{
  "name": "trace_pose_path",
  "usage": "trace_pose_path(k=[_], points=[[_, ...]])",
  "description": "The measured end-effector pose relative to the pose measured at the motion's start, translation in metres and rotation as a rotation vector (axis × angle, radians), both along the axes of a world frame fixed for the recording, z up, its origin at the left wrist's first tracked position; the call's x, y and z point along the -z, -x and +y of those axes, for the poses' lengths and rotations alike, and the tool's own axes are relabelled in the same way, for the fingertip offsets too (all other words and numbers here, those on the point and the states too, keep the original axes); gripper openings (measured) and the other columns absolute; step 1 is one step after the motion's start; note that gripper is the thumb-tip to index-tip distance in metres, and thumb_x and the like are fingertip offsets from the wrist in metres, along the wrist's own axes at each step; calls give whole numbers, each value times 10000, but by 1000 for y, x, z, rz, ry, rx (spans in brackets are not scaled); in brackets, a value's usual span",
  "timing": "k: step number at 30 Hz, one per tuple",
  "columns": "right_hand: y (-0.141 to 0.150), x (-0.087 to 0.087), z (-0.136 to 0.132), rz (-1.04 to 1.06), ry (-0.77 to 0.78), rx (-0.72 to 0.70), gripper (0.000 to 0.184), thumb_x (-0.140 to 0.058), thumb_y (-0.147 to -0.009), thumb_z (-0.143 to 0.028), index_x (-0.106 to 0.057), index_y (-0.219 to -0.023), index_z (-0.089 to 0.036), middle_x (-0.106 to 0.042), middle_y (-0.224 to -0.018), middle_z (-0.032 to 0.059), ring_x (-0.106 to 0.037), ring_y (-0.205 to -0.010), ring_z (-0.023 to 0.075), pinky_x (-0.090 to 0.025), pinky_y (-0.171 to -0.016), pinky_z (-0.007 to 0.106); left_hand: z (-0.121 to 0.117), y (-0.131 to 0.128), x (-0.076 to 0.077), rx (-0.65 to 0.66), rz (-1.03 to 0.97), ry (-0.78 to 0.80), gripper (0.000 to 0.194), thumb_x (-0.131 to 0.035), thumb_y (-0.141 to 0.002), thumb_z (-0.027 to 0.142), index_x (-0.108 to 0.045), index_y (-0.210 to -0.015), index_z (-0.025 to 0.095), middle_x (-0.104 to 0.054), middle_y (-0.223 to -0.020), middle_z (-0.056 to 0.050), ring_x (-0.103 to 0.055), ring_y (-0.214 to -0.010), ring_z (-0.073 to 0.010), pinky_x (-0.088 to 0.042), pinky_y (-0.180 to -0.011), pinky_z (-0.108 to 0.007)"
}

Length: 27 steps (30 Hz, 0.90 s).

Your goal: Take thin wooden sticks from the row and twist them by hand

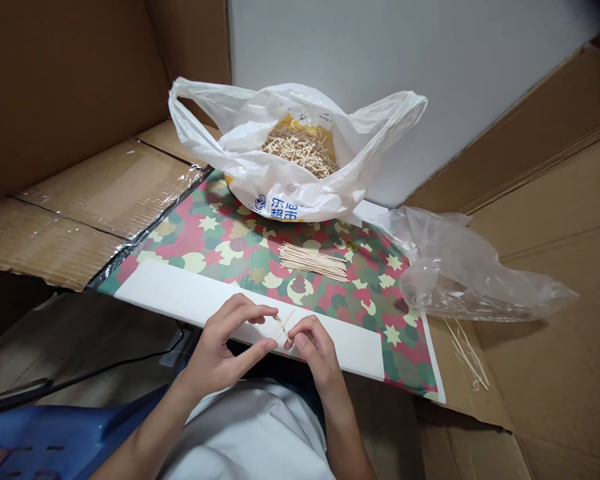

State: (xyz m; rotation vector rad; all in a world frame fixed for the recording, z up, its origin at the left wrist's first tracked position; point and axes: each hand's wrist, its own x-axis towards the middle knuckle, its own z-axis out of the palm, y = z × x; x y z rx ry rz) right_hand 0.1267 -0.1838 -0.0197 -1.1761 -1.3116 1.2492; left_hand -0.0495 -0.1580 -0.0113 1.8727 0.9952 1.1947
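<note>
Over the white strip at the table's near edge, my right hand (316, 347) pinches a small knot of thin pale wooden strips (283, 327), with fine ends sticking out. To its left, my left hand (233, 337) has thumb and forefinger spread apart, the fingertips close to the knot. Whether the forefinger touches it I cannot tell. Beyond the hands, a flat pile of thin wooden sticks (313, 261) lies on the camouflage-patterned table cover (250, 267).
At the back stands an open white plastic bag (300, 193) full of short pale pieces (300, 150). A clear plastic bag (475, 280) lies at the right, near several loose strips (467, 353) on cardboard. Cardboard walls (70, 87) rise on both sides; a blue stool (80, 427) stands lower left.
</note>
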Motion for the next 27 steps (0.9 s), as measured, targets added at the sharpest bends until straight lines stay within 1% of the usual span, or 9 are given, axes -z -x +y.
trace_pose_path(k=[4,9,12,15,19,22,25,27], points=[[-5,-1,5,-15,-26,68,139,-486,-830,-324,-549,-800,-203,-538,-734,-12,-548,-713,135,-403,-702,265,0,0,2,64,-72,42,343,-634,-750,113,-575,-1069,226,-524,-837,-14,-486,-770,-126,-413,-700,-247],[-7,-3,9,37,-41,35,110,-487,-837,-296,-557,-824,-212,-518,-776,-7,-548,-739,132,-406,-716,265,-2,1,5,156,-127,87,317,-633,-751,107,-593,-1040,231,-527,-806,-11,-495,-764,-126,-417,-694,-248],[-8,-3,10,58,-58,14,95,-506,-826,-293,-560,-822,-216,-521,-770,-8,-536,-721,132,-398,-693,264,-2,0,7,178,-141,99,297,-635,-749,106,-606,-1019,227,-535,-804,-15,-503,-759,-127,-418,-687,-249],[-9,-3,10,20,-83,-15,76,-517,-820,-269,-561,-797,-212,-541,-745,-7,-513,-722,137,-380,-704,274,-2,-2,8,192,-152,110,264,-630,-752,102,-618,-988,221,-548,-803,-19,-504,-751,-127,-416,-680,-249],[-8,-2,9,28,-113,15,86,-524,-805,-248,-551,-737,-202,-532,-689,-14,-500,-680,135,-369,-686,280,-2,-3,10,203,-198,132,202,-600,-778,106,-626,-937,227,-561,-793,-15,-495,-738,-124,-408,-682,-248],[-5,-1,9,57,-118,60,73,-527,-793,-243,-548,-735,-202,-527,-683,-17,-508,-655,133,-369,-647,275,-1,-2,12,192,-224,182,216,-606,-787,201,-601,-1000,230,-519,-803,-16,-476,-762,-136,-393,-714,-261],[-3,-1,8,19,-155,98,77,-521,-793,-231,-542,-724,-202,-535,-667,-19,-502,-654,135,-363,-654,281,1,1,11,240,-224,256,391,-574,-789,383,-524,-1131,202,-477,-867,-36,-458,-826,-165,-377,-773,-289],[-1,-1,7,-6,-179,110,80,-513,-800,-225,-539,-728,-203,-536,-665,-19,-498,-657,136,-360,-658,284,1,1,9,285,-206,295,439,-538,-791,437,-488,-1148,187,-476,-907,-46,-453,-856,-177,-370,-795,-294]])
